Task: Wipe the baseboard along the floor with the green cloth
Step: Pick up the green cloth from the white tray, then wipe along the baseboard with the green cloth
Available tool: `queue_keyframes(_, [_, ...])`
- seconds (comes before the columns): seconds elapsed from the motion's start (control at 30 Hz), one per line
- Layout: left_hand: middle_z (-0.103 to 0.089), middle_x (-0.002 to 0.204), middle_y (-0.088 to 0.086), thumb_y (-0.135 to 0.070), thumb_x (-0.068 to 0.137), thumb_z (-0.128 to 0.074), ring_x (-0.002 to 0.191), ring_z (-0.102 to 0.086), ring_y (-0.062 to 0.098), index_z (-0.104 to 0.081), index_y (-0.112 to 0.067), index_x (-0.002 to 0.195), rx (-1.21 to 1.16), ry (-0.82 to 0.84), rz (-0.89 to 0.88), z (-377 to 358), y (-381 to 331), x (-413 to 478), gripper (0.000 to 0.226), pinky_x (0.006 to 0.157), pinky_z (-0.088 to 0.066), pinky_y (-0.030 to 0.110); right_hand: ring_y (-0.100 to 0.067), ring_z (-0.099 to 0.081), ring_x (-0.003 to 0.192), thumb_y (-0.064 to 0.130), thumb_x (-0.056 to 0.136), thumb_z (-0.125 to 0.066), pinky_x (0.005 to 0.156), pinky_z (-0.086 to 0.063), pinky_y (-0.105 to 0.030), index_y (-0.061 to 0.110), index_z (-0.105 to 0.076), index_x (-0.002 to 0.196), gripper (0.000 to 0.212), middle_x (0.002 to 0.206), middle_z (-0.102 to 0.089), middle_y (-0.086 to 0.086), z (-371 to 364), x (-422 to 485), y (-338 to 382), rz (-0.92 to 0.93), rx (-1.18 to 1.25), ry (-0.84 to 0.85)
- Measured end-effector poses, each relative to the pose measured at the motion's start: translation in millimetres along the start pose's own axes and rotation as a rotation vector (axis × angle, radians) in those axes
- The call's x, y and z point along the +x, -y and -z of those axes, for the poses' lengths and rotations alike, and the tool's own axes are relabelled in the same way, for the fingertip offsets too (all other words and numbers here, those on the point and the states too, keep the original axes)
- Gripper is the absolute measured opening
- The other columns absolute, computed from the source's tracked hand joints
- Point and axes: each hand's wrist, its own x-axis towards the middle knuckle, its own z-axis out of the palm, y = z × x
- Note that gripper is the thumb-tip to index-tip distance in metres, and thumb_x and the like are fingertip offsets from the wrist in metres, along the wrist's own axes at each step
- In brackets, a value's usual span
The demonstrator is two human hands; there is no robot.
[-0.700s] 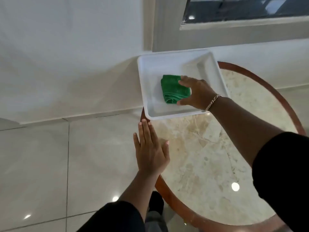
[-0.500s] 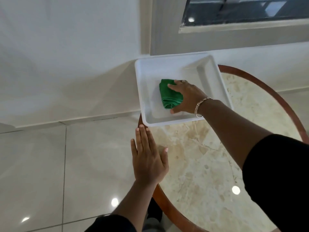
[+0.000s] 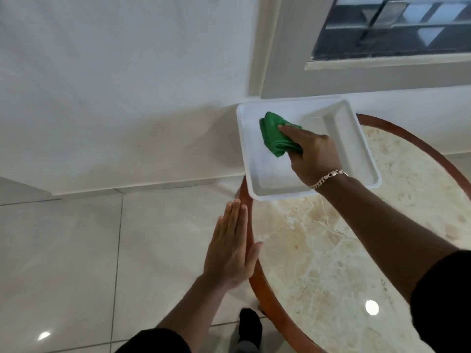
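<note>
1. The green cloth (image 3: 276,135) is a folded, bunched wad of bright green fabric with a soft, towel-like nap; its folded layers show along the lower edge. It sits inside the white tray (image 3: 265,171), raised slightly at the right hand's side.
2. The right hand (image 3: 314,155) has its fingers (image 3: 290,129) closed around the cloth's right end, index finger laid over the top and thumb tucked under the lower edge. A gold chain bracelet (image 3: 328,178) circles the wrist just behind the hand.
3. The tray is a shallow, square, plain white dish with rounded corners, all around the gripping fingers; its floor is bare apart from the cloth. No writing or label can be read on it.
4. The tray rests on the far left edge of a round table (image 3: 331,250) with a cream marble top and a reddish-brown wooden rim, and overhangs that rim toward the wall.
5. The left hand (image 3: 232,250) is flat and open, fingers straight and together, holding nothing, well below the cloth and over the table's left rim.
6. The baseboard (image 3: 142,186) is a pale strip where the white wall meets the glossy tiled floor (image 3: 76,250), to the left of and below the gripping fingers. The tray's overhanging corner and the table rim cover its right stretch.
7. A window frame (image 3: 382,62) lies above and to the right of the fingers.
</note>
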Motion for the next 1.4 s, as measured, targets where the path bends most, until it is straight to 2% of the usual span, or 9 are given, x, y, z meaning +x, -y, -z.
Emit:
queue_keyframes(0.1, [-0.008,0.167,0.015,-0.056,0.099,-0.025,0.155,-0.004,0.027,-0.01,-0.007,0.157,0.004,-0.019,0.035,23,47,-17,0.077,0.123,-0.023,0.05,-0.035,-0.071,0.078,-0.004,0.067,-0.064,0.067,-0.06,-0.039,0.018,-0.066,0.118,0.055,0.108,-0.073,-0.013,8,-10,59,0.103,0.103,-0.096])
queue_keyframes(0.23, [-0.02,0.164,0.021,-0.054,0.099,-0.027,0.153,-0.015,0.035,-0.021,-0.003,0.154,0.083,0.013,0.063,49,115,-40,0.076,0.12,-0.029,0.055,-0.025,-0.068,0.103,0.0,0.071,-0.062,0.08,-0.06,-0.04,0.019,-0.061,0.124,0.056,0.124,-0.067,-0.007,-10,-46,148,0.169,0.235,-0.034])
queue_keyframes(0.4, [-0.023,0.162,0.022,-0.054,0.099,-0.027,0.151,-0.019,0.036,-0.023,-0.003,0.153,0.136,0.065,0.05,41,212,-68,0.075,0.119,-0.03,0.056,-0.018,-0.058,0.121,0.0,0.075,-0.06,0.096,-0.053,-0.038,0.018,-0.06,0.126,0.055,0.13,-0.062,-0.005,-123,-95,197,0.094,0.244,0.044])
queue_keyframes(0.6, [-0.026,0.161,0.022,-0.053,0.097,-0.027,0.152,-0.016,0.035,-0.025,-0.001,0.152,0.148,0.029,0.078,-27,352,-68,0.076,0.122,-0.019,0.051,-0.034,-0.07,0.093,-0.009,0.064,-0.069,0.08,-0.057,-0.044,0.014,-0.066,0.117,0.059,0.111,-0.072,-0.014,-343,-125,165,-0.109,0.116,0.138])
queue_keyframes(0.87, [0.001,0.167,0.015,-0.066,0.088,-0.004,0.154,0.01,0.028,-0.01,-0.007,0.156,0.224,0.056,0.159,-160,508,-33,0.09,0.125,-0.001,0.048,-0.024,-0.039,0.136,0.002,0.084,-0.055,0.104,-0.043,-0.043,0.026,-0.045,0.138,0.06,0.147,-0.045,-0.002,-566,-108,60,-0.074,-0.108,0.267])
queue_keyframes(1.0, [0.012,0.167,0.013,-0.073,0.082,0.001,0.153,0.016,0.027,0.003,-0.01,0.156,0.234,0.083,0.253,-208,568,1,0.098,0.125,0.003,0.05,-0.04,-0.042,0.129,-0.001,0.077,-0.065,0.09,-0.052,-0.053,0.016,-0.061,0.124,0.05,0.137,-0.053,-0.018,-624,-90,20,0.017,-0.175,0.138])
queue_keyframes(1.1, [0.019,0.166,0.012,-0.076,0.081,-0.004,0.152,0.02,0.028,0.012,-0.011,0.155,0.236,0.062,0.284,-227,593,19,0.1,0.124,0.004,0.052,-0.045,-0.045,0.124,0.001,0.073,-0.066,0.093,-0.05,-0.056,0.013,-0.067,0.116,0.045,0.135,-0.053,-0.023,-649,-93,10,-0.069,-0.126,0.064])
queue_keyframes(1.3, [0.008,0.167,0.013,-0.076,0.085,-0.001,0.153,0.013,0.028,0.005,-0.01,0.156,0.287,-0.105,0.236,-237,610,47,0.097,0.124,0.001,0.056,-0.033,-0.026,0.14,0.064,0.073,-0.043,0.112,-0.024,-0.058,0.013,-0.056,0.126,0.076,0.149,-0.038,-0.014,-674,-81,32,-0.173,-0.049,0.087])
queue_keyframes(1.4, [0.006,0.167,0.011,-0.077,0.085,0.0,0.154,0.011,0.026,0.003,-0.01,0.157,0.293,-0.132,0.227,-238,610,53,0.098,0.125,0.0,0.055,-0.031,-0.035,0.136,0.064,0.076,-0.049,0.112,-0.022,-0.061,0.012,-0.057,0.123,0.071,0.141,-0.047,-0.012,-684,-63,26,-0.1,-0.101,0.073])
